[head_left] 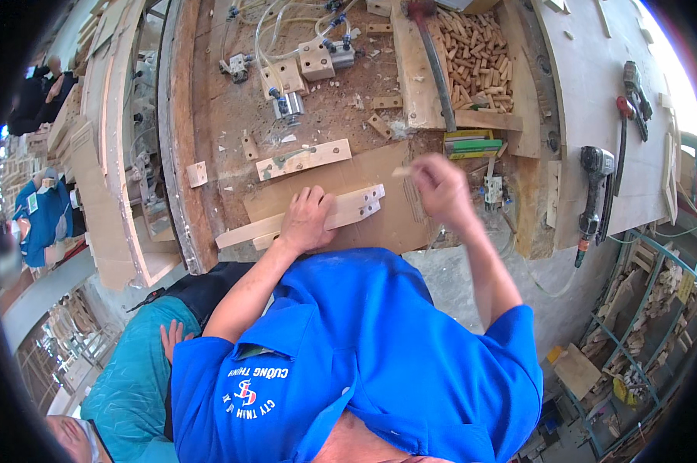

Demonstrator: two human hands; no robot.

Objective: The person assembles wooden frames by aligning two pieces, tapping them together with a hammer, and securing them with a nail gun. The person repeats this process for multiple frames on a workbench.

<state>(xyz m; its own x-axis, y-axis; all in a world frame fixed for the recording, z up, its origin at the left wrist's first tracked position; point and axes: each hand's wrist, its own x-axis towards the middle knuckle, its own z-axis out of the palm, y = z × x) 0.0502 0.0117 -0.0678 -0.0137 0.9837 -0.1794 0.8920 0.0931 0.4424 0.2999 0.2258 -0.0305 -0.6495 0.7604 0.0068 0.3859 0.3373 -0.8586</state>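
Left hand (307, 221) grips palm-down; right hand (441, 188) pinches.

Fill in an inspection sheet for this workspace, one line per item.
Surface: brown workbench littered with chips; cardboard sheet under the work.
Job's things: two wooden bars side by side, dark holes at their right ends; small pale piece.
Clutter: drilled wooden strip beyond the bars; dark-shafted tool beside a heap of wooden pegs; green-and-yellow box.
Grippers: left hand lies over the bars, palm down; right hand, blurred, pinches the pale piece.
Cables: clear tubing loops at the bench's far side.
Surroundings: power drill on the right-hand table; person in teal at lower left.
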